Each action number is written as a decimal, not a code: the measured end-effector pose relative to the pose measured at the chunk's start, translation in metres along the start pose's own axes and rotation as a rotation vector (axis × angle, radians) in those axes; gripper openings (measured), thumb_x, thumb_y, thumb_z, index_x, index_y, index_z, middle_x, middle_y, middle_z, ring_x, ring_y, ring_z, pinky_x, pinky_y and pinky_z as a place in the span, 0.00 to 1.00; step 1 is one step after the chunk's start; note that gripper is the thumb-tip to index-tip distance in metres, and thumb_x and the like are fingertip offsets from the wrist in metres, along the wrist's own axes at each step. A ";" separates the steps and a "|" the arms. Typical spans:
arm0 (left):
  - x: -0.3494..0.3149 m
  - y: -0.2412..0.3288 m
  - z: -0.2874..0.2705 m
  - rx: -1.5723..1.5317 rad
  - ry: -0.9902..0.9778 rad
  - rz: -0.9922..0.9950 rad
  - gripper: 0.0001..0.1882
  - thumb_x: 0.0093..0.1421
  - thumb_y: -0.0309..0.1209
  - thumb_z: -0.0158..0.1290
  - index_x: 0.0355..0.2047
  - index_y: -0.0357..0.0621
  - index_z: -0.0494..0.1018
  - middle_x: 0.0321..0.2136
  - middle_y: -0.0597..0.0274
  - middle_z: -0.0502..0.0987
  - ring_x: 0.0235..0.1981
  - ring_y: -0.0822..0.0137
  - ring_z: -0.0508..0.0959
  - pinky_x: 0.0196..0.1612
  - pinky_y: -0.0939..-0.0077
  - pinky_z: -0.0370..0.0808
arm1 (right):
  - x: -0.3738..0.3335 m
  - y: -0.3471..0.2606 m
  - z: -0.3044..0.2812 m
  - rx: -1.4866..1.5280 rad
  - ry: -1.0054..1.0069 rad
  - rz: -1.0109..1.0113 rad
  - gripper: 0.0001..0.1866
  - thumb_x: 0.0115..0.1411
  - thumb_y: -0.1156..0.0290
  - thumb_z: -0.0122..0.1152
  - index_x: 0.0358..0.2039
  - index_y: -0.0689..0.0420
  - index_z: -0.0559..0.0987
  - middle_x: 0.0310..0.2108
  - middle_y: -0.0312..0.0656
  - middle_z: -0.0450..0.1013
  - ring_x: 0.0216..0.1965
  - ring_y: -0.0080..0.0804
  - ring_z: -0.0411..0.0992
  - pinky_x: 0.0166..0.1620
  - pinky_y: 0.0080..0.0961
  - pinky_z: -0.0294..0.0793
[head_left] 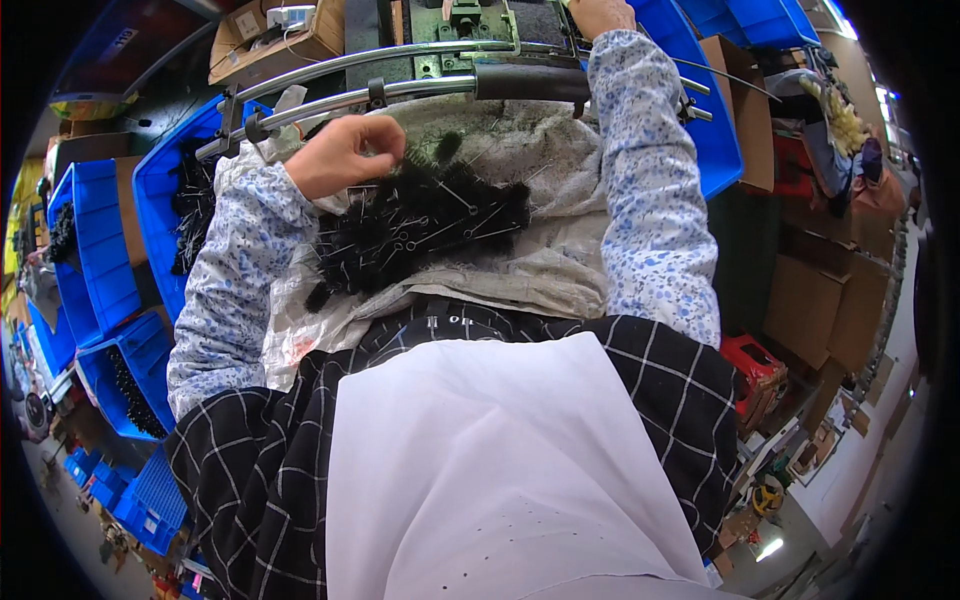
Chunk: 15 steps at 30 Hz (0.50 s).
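A heap of black bristle brushes (425,215) with thin wire stems, some ending in loops, lies on a whitish woven sack (560,240) in front of me. Over the heap's far left side is my left hand (348,155), its fingers curled toward the thumb. Whatever is between those fingertips, if anything, does not show. My right hand (602,14) reaches to the upper edge of the picture, at the right side of a metal machine (465,20). Its fingers are mostly cut off from sight.
Curved metal rails (420,88) with a dark sleeve cross between the heap and the machine. A blue bin (160,215) holding more brushes stands left; another blue bin (715,150) is right. Cardboard boxes (805,305) stand farther right, and blue trays (105,250) line the left.
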<state>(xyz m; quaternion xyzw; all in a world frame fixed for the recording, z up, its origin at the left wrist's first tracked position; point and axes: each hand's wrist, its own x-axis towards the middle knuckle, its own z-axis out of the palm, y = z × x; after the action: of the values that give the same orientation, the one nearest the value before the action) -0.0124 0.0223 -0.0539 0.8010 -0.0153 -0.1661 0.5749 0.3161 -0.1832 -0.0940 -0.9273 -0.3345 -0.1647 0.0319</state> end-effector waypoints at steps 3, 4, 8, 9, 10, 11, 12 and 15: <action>-0.006 0.011 -0.013 -0.033 0.004 -0.004 0.04 0.53 0.20 0.49 0.31 0.38 0.71 0.29 0.69 0.72 0.34 0.77 0.71 0.43 0.81 0.68 | 0.006 0.006 -0.036 0.161 -0.180 -0.087 0.10 0.56 0.58 0.52 0.30 0.43 0.81 0.33 0.44 0.76 0.37 0.44 0.74 0.39 0.42 0.73; -0.010 0.015 -0.017 -0.033 0.020 0.027 0.04 0.53 0.20 0.49 0.31 0.38 0.71 0.29 0.69 0.72 0.34 0.77 0.70 0.43 0.82 0.68 | 0.006 0.012 -0.050 0.098 -0.144 -0.043 0.10 0.55 0.58 0.53 0.30 0.45 0.81 0.30 0.43 0.76 0.35 0.43 0.74 0.40 0.41 0.73; -0.008 0.028 -0.024 -0.142 0.101 0.141 0.04 0.54 0.20 0.49 0.32 0.38 0.71 0.30 0.69 0.72 0.35 0.78 0.70 0.43 0.82 0.68 | -0.023 0.047 -0.104 -0.024 0.243 -0.006 0.12 0.53 0.67 0.57 0.38 0.56 0.78 0.35 0.45 0.75 0.37 0.45 0.73 0.40 0.38 0.71; -0.003 0.033 -0.022 -0.161 0.109 0.179 0.05 0.55 0.20 0.50 0.33 0.38 0.72 0.31 0.68 0.72 0.35 0.78 0.71 0.43 0.82 0.68 | -0.035 0.029 -0.116 0.023 0.283 0.016 0.13 0.54 0.67 0.57 0.39 0.55 0.77 0.35 0.45 0.75 0.36 0.45 0.73 0.40 0.38 0.72; 0.003 0.037 -0.016 -0.129 0.143 0.218 0.05 0.55 0.20 0.50 0.33 0.38 0.72 0.31 0.68 0.73 0.35 0.78 0.71 0.43 0.82 0.68 | -0.042 0.013 -0.120 0.075 0.322 0.036 0.13 0.54 0.67 0.56 0.41 0.54 0.76 0.35 0.44 0.74 0.35 0.44 0.73 0.39 0.38 0.72; 0.011 0.044 -0.011 -0.103 0.165 0.268 0.05 0.55 0.20 0.50 0.33 0.38 0.72 0.31 0.68 0.73 0.35 0.77 0.71 0.43 0.82 0.68 | -0.053 0.005 -0.118 -0.059 0.032 -0.125 0.14 0.58 0.69 0.55 0.44 0.57 0.75 0.36 0.41 0.74 0.36 0.34 0.72 0.41 0.29 0.71; 0.017 0.048 -0.006 -0.072 0.199 0.307 0.06 0.55 0.20 0.50 0.34 0.38 0.72 0.31 0.68 0.73 0.35 0.77 0.71 0.43 0.82 0.68 | -0.066 -0.016 -0.115 0.196 -0.189 -0.188 0.15 0.59 0.70 0.54 0.46 0.58 0.74 0.37 0.40 0.74 0.37 0.29 0.71 0.42 0.25 0.71; 0.025 0.050 0.010 -0.057 0.366 0.327 0.05 0.55 0.21 0.51 0.34 0.38 0.73 0.31 0.66 0.74 0.36 0.76 0.72 0.45 0.81 0.69 | -0.105 -0.096 -0.118 1.133 -0.548 -0.171 0.15 0.61 0.67 0.53 0.47 0.59 0.74 0.35 0.42 0.74 0.34 0.28 0.72 0.39 0.25 0.72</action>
<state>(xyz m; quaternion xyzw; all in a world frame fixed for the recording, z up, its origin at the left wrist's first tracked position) 0.0165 -0.0097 -0.0166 0.7880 -0.0354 0.0765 0.6099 0.1463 -0.1924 -0.0214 -0.7450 -0.4388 0.2793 0.4177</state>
